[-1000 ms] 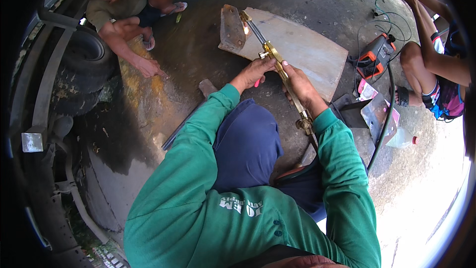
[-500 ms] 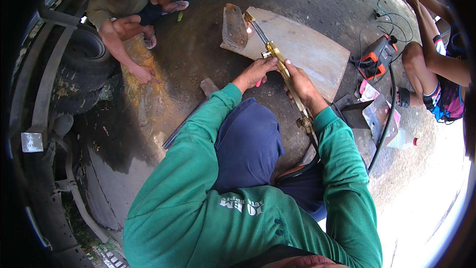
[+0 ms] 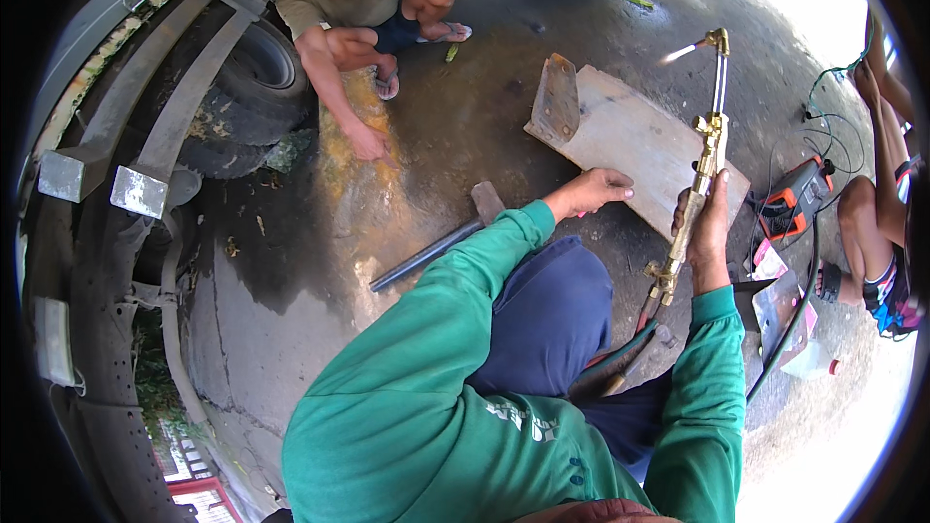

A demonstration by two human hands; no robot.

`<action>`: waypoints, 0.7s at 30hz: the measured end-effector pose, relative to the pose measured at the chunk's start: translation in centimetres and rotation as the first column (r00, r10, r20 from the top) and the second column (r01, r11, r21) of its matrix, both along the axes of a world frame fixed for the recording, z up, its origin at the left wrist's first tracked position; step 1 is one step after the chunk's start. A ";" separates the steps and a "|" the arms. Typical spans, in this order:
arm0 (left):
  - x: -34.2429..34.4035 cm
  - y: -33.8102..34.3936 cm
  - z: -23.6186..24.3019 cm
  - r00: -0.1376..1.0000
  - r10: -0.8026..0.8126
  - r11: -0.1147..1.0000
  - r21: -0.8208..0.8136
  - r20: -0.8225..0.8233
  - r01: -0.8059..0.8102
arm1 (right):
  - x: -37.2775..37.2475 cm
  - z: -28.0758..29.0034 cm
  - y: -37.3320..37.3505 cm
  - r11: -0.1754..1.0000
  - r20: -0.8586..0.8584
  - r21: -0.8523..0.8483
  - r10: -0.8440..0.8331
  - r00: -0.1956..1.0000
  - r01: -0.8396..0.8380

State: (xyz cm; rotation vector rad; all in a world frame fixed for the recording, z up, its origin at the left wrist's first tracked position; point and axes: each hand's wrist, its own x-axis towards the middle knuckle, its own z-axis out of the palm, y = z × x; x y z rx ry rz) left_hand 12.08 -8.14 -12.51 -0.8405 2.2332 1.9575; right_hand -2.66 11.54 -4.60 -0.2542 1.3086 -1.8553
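Right hand [image 3: 710, 232], fingers wrapped round the brass cutting torch [image 3: 699, 174], lit tip raised clear above the steel plate [image 3: 639, 140] on the floor; left hand [image 3: 593, 192], fingers loosely spread, rests at plate edge—keep it well off the flame line.

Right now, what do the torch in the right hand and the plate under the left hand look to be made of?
Torch: looks like brass, with a shiny yellow body and fittings and a paler, steel-like tube toward the lit tip. The right hand grips its body.
Plate: probably bare steel, with a dull grey-brown, rusty-looking face and an upright flange at one end. The left hand rests at its near edge.
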 end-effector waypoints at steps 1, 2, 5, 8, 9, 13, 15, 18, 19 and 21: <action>0.2 -0.2 -0.5 1.000 0.013 1.000 -0.009 -0.007 -0.013 | -0.2 0.1 0.2 1.000 -0.012 0.010 -0.009 1.000 0.009; 0.0 0.0 -0.1 1.000 0.005 1.000 -0.018 0.008 -0.004 | -0.7 0.1 0.7 0.999 -0.020 0.015 -0.029 0.999 0.030; -0.5 0.7 0.8 0.999 -0.010 0.999 -0.040 0.049 0.012 | -1.6 0.1 1.6 0.999 -0.009 -0.007 -0.049 0.999 0.049; -0.4 0.6 0.8 0.998 -0.004 0.999 -0.053 0.068 0.007 | -1.6 0.6 1.7 0.998 -0.032 -0.015 -0.061 0.998 0.061; -0.2 0.4 0.4 0.998 0.001 0.998 -0.056 0.066 0.003 | -1.3 0.9 1.7 0.998 -0.035 -0.012 -0.057 0.998 0.057; -0.6 0.7 0.4 0.997 -0.013 0.998 -0.061 0.070 0.017 | -1.5 0.9 1.9 0.998 -0.043 -0.020 -0.062 0.997 0.061; -0.5 0.6 0.2 0.998 -0.004 0.997 -0.073 0.067 0.009 | -1.3 0.9 1.8 0.998 -0.055 -0.038 -0.048 0.997 0.046; -0.5 0.8 0.5 0.997 -0.009 0.995 -0.096 0.075 0.016 | -1.3 1.0 1.9 0.999 -0.054 -0.025 -0.045 0.998 0.044; -0.5 0.9 0.7 0.997 -0.014 0.994 -0.105 0.080 0.022 | -1.3 1.0 2.0 0.999 -0.051 -0.014 -0.049 0.997 0.048; -0.4 1.0 0.8 0.998 -0.006 0.993 -0.119 0.057 0.013 | -1.0 1.3 1.9 0.999 -0.045 0.005 -0.049 0.998 0.049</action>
